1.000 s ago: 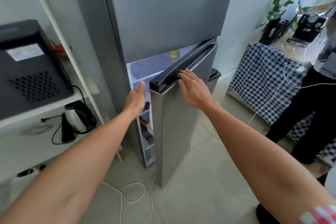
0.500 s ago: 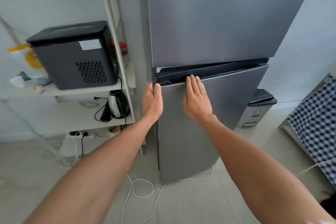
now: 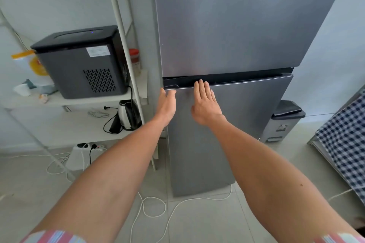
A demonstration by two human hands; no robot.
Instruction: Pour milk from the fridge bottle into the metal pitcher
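Observation:
A tall grey two-door fridge (image 3: 237,25) stands straight ahead with both doors closed. Its lower door (image 3: 246,116) has a black handle strip along the top edge. My left hand (image 3: 167,105) lies flat and open at the door's top left corner. My right hand (image 3: 205,102) presses flat on the door, fingertips at the handle strip. Neither hand holds anything. No milk bottle or metal pitcher is in view.
A white shelf rack (image 3: 118,45) stands left of the fridge, carrying a black box appliance (image 3: 83,63) and an electric kettle (image 3: 128,115). White cables (image 3: 154,207) trail over the floor. A grey pedal bin (image 3: 282,122) and a checked cloth (image 3: 347,140) are on the right.
The lower fridge door swung from open to fully closed under both hands. My view turned left to face the fridge squarely, and the person on the right left the frame.

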